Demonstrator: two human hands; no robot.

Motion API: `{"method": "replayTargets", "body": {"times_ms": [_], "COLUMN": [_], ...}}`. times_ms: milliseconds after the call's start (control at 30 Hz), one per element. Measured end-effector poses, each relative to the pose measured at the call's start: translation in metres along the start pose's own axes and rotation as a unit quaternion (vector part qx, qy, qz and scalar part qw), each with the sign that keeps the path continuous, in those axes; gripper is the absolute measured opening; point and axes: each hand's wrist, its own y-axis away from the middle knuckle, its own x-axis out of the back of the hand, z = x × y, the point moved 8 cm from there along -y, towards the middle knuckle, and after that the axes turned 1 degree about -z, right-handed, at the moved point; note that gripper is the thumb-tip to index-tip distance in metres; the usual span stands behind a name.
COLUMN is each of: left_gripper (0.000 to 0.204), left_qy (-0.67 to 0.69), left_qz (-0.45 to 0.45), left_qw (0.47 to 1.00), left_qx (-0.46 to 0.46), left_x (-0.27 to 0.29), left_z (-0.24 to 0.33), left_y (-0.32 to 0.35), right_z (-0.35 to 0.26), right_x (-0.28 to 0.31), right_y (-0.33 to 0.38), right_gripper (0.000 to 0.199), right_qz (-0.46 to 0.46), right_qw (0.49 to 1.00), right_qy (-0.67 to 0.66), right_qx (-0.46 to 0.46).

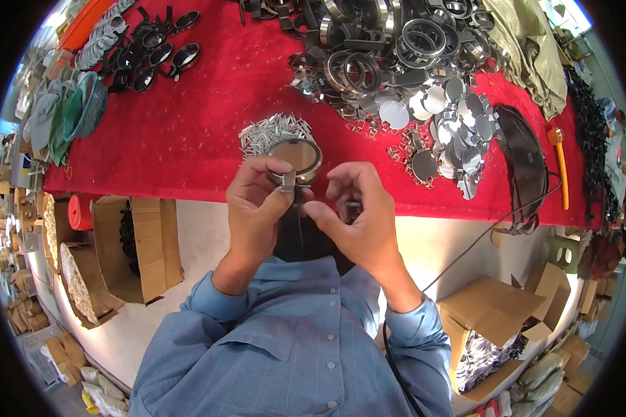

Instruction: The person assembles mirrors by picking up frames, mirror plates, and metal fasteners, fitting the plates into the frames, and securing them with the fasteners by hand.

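My left hand pinches a small round mirror with a metal rim, gripping it by the bracket at its lower edge. The mirror stands tilted above the near edge of the red-covered table. Close on its right is my right hand, with thumb and fingers curled beside the bracket. A small dark piece shows within those right fingers; its kind is hidden. Just beyond the mirror lies a heap of thin silvery pins.
Loose mirror discs, small copper-coloured clips and metal rings pile up at far right. Black-framed mirrors lie far left. An orange-handled tool and dark strap are at right. Cardboard boxes stand below the table.
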Motion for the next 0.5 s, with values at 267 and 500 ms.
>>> {"method": "replayTargets", "body": {"times_ms": [267,500], "left_gripper": [0.038,0.048], "left_qy": [-0.259,-0.365], "left_qz": [0.006,-0.049], "left_qw": [0.927,0.818], "left_qx": [-0.271,-0.442], "left_x": [-0.012,-0.042], "left_z": [0.043,0.054], "left_y": [0.011,0.022], "right_z": [0.003,-0.023], "right_x": [0.015,0.006], "right_y": [0.007,0.008], "right_gripper": [0.014,0.033], "right_qz": [0.073,0.061], "right_qw": [0.991,0.993], "right_qy": [-0.109,-0.045], "right_qx": [-0.036,0.089]}}
